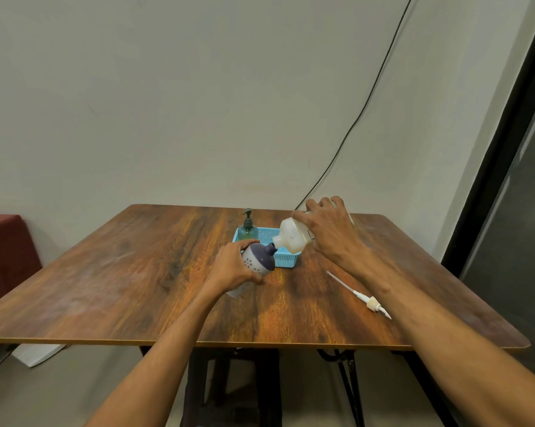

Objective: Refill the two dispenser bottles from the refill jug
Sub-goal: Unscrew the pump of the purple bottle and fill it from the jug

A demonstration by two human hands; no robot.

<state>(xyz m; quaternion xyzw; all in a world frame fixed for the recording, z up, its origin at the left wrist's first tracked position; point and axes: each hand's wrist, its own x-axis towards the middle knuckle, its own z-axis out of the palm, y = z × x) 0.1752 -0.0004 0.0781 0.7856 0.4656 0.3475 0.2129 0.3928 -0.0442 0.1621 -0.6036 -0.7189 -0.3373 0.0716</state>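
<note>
My left hand (pixel 234 266) grips a white dispenser bottle with a purple top (pixel 258 261), tilted to the right with its open neck up. My right hand (pixel 324 229) holds the translucent refill jug (pixel 292 237) tipped leftward and down, its mouth right above the bottle's neck. Pale liquid sits low in the jug. A green pump dispenser bottle (pixel 248 228) stands upright in the blue basket (pixel 283 260) behind.
A white pump head with its long tube (pixel 363 296) lies on the wooden table (pixel 137 272) to the right, under my right forearm. A black cable runs down the wall behind. A dark red seat stands at far left.
</note>
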